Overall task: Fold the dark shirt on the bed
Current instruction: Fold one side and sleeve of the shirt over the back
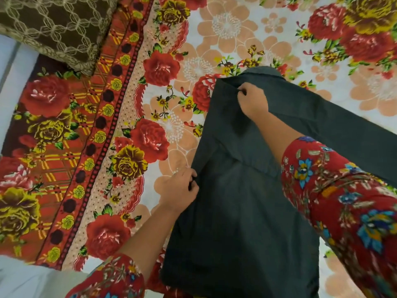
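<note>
The dark shirt [234, 211] lies lengthwise on the flowered bedspread [150, 104], collar at the far end, one sleeve stretching out to the right. My left hand [179, 188] pinches the shirt's left edge about halfway down. My right hand [252, 100] grips a fold of fabric near the shoulder, just below the collar. Both forearms wear red flowered sleeves.
A brown patterned pillow [55, 26] lies at the far left corner of the bed. The bed's left edge runs along a pale floor or wall [10, 82]. White cloth [32, 280] shows at the lower left.
</note>
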